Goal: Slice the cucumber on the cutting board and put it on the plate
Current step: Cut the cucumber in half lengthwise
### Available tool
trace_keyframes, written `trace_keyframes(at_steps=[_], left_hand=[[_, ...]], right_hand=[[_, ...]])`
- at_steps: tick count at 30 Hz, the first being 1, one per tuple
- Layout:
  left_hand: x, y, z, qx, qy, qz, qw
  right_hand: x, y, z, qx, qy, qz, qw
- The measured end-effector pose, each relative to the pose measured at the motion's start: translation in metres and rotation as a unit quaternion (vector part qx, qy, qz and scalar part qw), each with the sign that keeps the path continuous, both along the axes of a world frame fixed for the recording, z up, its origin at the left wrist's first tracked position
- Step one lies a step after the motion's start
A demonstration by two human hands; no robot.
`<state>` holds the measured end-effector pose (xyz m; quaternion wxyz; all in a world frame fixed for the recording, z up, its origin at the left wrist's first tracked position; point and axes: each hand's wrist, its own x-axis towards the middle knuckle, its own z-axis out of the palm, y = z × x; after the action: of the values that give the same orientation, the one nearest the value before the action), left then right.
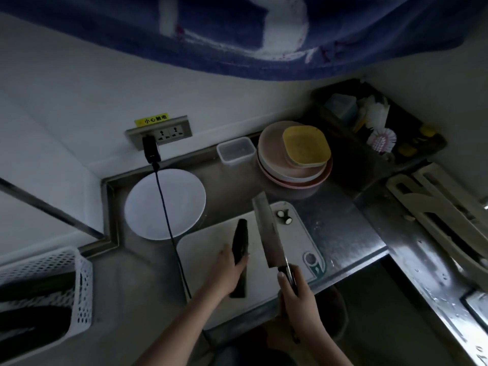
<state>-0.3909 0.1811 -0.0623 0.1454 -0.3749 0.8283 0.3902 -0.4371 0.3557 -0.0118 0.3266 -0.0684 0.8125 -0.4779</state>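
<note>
— Where's the cucumber [240,243] now?

— On the board [208,262], lying lengthwise away from me. My left hand [228,273] is wrapped round its middle, fingers curled over the top, holding it down.

— And the other hand?

— My right hand [293,289] is closed round the handle of the knife [269,231], thumb along the top. The blade hangs just right of the cucumber, tilted, not touching it that I can tell.

— How will it handle?

— I'd judge it firm and light, but round and smooth-skinned, so it may roll or slip under the blade. Best to hold it near the cut with the fingertips tucked back.

— Anything sliced yet?

— A few small pieces [284,216] lie beyond the blade at the board's far end. Most is left whole.

— And the plate [148,207]?

— Left of my left hand, further back, just beside the board. A cord [169,220] crosses it, which could snag when I carry slices over.
</note>
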Motion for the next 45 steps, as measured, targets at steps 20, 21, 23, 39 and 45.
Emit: trace_keyframes(at_steps=[20, 21, 23, 39, 45], left_hand=[[0.007, 0.038, -0.03, -0.168, 0.05, 0.087, 0.981], [0.006, 0.039, -0.031, -0.176, 0.061, 0.096, 0.978], [0.006, 0.042, -0.033, -0.192, 0.089, 0.11, 0.971], [0.011, 0.037, -0.069, -0.232, 0.034, 0.039, 0.971], [0.006, 0.043, -0.068, -0.254, 0.071, 0.067, 0.962]], right_hand=[[0.018, -0.026, -0.016, 0.137, 0.138, 0.085, 0.977], [0.019, -0.026, -0.016, 0.137, 0.139, 0.088, 0.977], [0.022, -0.026, -0.016, 0.134, 0.142, 0.095, 0.976], [0.041, -0.034, -0.018, 0.198, 0.149, 0.154, 0.956], [0.038, -0.032, -0.02, 0.205, 0.148, 0.138, 0.958]])
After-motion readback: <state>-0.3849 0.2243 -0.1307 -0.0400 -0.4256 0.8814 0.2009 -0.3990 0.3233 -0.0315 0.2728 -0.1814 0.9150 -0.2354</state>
